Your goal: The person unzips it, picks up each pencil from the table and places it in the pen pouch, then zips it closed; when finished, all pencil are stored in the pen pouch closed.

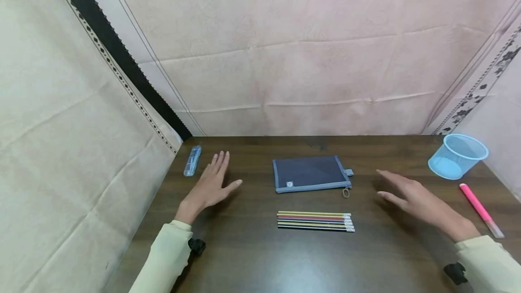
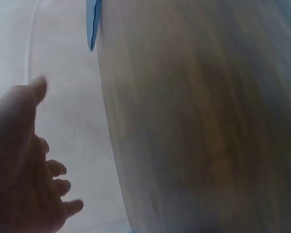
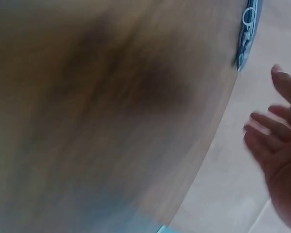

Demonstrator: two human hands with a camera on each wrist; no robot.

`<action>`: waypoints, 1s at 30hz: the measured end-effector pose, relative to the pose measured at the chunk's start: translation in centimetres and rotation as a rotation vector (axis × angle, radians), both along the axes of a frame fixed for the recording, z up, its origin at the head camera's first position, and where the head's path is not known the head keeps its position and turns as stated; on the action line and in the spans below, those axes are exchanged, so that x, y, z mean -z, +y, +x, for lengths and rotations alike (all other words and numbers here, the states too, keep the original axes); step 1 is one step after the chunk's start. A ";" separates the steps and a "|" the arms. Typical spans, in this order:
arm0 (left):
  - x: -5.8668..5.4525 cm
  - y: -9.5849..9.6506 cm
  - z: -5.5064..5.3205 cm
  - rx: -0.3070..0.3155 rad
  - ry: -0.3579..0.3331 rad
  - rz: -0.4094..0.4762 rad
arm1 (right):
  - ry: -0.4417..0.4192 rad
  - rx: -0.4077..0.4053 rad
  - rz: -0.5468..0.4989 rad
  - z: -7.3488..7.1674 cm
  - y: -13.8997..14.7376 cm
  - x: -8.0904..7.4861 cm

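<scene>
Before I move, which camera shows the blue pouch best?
The head view: it shows the whole blue pouch lying on the table, ring included. The right wrist view catches only its ring end, near the top edge; the left wrist view, just a blue sliver, probably the pouch.

Glossy wooden table; smooth plastic cup; pouch perhaps matt cloth.

We can read no words, brands or numbers in any view. Below and right of the head view's centre, the pouch bears a small pale label, too tiny to decipher.
</scene>
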State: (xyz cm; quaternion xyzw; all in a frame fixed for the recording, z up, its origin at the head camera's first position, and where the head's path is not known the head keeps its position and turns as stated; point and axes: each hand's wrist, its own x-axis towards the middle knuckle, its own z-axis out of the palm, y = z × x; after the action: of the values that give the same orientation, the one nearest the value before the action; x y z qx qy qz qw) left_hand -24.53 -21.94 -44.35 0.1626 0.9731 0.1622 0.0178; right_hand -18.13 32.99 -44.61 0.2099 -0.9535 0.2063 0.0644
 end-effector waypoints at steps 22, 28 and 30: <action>-1.9 8.5 0.8 0.200 -0.080 -0.002 | -0.051 -0.326 0.193 -7.0 -5.4 0.2; -2.3 9.9 1.6 0.251 -0.120 -0.012 | -0.138 -0.312 0.160 -6.9 -6.2 0.3; -2.4 10.5 1.8 0.273 -0.129 -0.001 | -0.136 -0.291 0.112 -6.9 -6.5 0.0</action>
State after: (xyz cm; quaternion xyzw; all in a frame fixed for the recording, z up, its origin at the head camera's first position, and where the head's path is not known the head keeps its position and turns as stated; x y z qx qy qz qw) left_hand -22.70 -11.46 -41.91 0.2826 0.9389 0.1677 0.1024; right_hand -25.03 26.47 -44.61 0.3346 -0.9252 0.1739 -0.0424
